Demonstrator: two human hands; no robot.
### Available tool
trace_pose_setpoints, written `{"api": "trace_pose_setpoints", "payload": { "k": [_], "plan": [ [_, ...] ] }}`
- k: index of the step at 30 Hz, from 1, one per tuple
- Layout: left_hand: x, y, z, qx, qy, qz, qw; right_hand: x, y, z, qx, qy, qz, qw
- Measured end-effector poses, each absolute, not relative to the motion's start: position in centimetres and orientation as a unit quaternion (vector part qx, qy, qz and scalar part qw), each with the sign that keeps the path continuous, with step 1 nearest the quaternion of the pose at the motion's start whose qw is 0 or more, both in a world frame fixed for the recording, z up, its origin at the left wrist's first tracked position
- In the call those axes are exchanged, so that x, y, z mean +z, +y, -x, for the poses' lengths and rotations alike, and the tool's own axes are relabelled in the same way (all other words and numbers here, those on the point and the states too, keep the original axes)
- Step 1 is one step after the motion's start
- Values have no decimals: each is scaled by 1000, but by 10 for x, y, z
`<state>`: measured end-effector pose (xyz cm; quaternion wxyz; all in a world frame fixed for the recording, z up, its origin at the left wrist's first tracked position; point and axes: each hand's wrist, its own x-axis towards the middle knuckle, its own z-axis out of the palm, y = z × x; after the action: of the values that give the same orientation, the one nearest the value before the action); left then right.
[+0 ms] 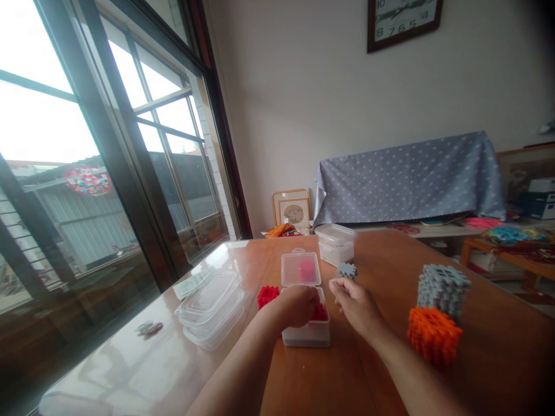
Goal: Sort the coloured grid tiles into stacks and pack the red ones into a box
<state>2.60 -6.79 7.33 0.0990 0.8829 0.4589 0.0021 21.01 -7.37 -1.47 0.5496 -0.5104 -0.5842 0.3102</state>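
My left hand reaches into a small clear plastic box with curled fingers. Their tips are hidden, so I cannot see what they hold. Red toothed plastic building pieces lie in the box beside that hand. The box's hinged lid stands open behind it, with red showing through. Just right of the box, my right hand is closed in a pinch, and anything in it is too small to make out. A grey toothed piece is just beyond its fingers. More red pieces sit left of the box.
A grey stack and an orange stack of toothed pieces stand at the right. Nested clear containers and a small wrapper lie at the left. A lidded clear container stands at the back of the wooden table.
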Motion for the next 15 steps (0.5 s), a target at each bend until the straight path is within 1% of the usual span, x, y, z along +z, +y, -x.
{"api": "trace_pose_setpoints", "payload": {
  "k": [6,9,12,15],
  "plan": [
    [78,-66,-15,63,463,-875,123,-13,-76,-211,316,-578,512,552],
    [90,-63,1,103,466,-868,140,-11,-78,-210,330,-575,510,547],
    [105,-63,23,173,459,-856,164,-9,-80,-210,334,-575,510,545],
    [118,-64,48,191,478,-842,164,-9,-80,-210,339,-575,512,541]
  ]
}}
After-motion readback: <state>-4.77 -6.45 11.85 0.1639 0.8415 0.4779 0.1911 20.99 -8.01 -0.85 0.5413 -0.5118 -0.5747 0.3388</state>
